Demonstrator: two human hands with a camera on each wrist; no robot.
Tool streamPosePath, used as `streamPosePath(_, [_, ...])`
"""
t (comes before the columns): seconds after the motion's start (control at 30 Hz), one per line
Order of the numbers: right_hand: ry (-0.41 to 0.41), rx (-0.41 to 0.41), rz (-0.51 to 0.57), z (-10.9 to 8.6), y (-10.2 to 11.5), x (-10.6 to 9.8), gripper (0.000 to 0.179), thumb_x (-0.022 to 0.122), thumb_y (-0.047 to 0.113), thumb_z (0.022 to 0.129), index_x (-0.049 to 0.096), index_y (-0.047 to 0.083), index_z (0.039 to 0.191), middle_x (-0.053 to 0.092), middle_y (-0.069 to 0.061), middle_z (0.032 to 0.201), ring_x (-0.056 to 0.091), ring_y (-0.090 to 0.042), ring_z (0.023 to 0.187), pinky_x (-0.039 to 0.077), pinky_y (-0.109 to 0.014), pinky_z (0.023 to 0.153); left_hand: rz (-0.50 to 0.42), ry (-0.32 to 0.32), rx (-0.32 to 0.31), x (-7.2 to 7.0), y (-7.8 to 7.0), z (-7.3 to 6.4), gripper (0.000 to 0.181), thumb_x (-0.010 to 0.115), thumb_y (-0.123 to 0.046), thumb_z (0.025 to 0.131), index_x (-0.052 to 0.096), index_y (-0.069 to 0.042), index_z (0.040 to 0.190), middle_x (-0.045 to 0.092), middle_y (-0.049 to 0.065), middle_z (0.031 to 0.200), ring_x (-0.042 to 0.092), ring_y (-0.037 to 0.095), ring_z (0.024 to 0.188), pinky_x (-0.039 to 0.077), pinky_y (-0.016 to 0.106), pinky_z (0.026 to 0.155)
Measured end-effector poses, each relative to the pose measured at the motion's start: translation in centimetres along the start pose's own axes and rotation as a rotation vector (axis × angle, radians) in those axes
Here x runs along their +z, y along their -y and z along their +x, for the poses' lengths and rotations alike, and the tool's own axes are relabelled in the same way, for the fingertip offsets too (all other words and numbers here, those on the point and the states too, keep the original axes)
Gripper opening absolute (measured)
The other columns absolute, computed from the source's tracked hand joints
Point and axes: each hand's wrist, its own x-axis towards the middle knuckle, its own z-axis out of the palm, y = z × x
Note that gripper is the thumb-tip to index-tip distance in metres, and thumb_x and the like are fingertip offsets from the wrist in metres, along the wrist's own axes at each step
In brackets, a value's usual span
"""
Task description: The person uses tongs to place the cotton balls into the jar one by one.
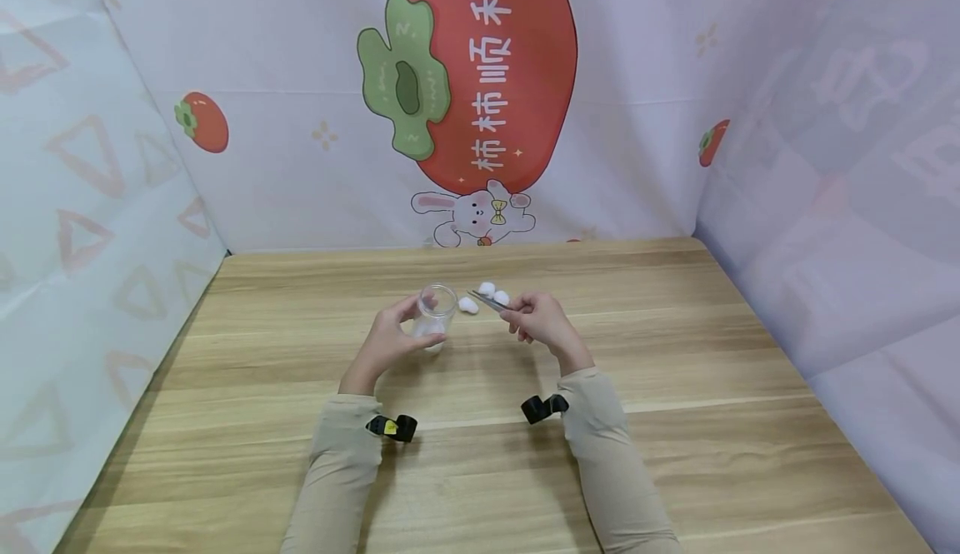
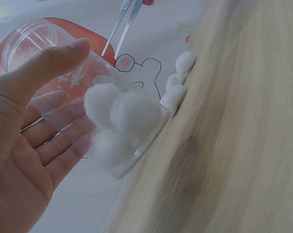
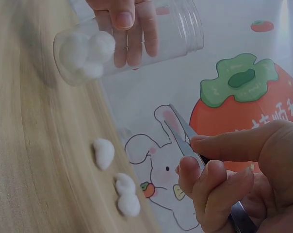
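My left hand grips a clear jar round its side, thumb on one side and fingers on the other. The jar's mouth has no lid on it, and several white cotton balls lie at its bottom. Whether its base touches the table cannot be told. Tweezers are pinched between the thumb and fingers of my right hand. Their tips stand slightly apart, with nothing between them, to the right of the jar. Three loose cotton balls rest on the tabletop near the tweezers, two of them touching.
The wooden table carries all of this. Behind it hangs a white cloth printed with a big red persimmon and a rabbit. More printed cloth closes off both sides. A black camera mount sits on each sleeve.
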Motion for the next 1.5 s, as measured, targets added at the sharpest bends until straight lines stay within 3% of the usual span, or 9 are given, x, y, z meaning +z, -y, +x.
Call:
streamPosePath(0.37, [-0.02, 0.061, 0.005, 1.2, -0.8, 0.4, 0.012, 0.063, 0.01, 0.091, 0.061, -0.001, 0.094, 0.059, 0.0, 0.063, 0.05, -0.006, 0.051, 0.045, -0.02, 0.051, -0.001, 0.001, -0.006, 0.0, 0.1, 0.2, 0.074, 0.085, -0.018, 0.071, 0.053, -0.006, 0.136, 0.066, 0.017, 0.127, 0.062, 0.036, 0.117, 0.046, 0.054, 0.105])
streamPosePath(0.8, [-0.039, 0.086, -0.02, 1.9, -1.9, 1.0, 0.012, 0.065, 0.011, 0.09, 0.059, 0.003, 0.084, 0.055, 0.004, 0.056, 0.048, -0.006, 0.048, 0.041, -0.019, 0.048, 0.011, 0.005, -0.01, 0.1, 0.1, -0.1, 0.074, 0.085, -0.018, 0.072, 0.052, -0.005, 0.137, 0.065, 0.017, 0.128, 0.062, 0.037, 0.117, 0.047, 0.054, 0.104])
streamPosePath(1.5, [-0.05, 0.136, -0.101, 2.9, -2.9, 1.4, 0.012, 0.065, 0.011, 0.09, 0.062, 0.002, 0.084, 0.058, 0.002, 0.06, 0.049, -0.007, 0.048, 0.04, -0.015, 0.045, 0.014, 0.012, -0.028, 0.2, 0.2, 0.0, 0.076, 0.085, -0.018, 0.072, 0.05, -0.006, 0.138, 0.064, 0.017, 0.129, 0.061, 0.037, 0.119, 0.044, 0.053, 0.107])
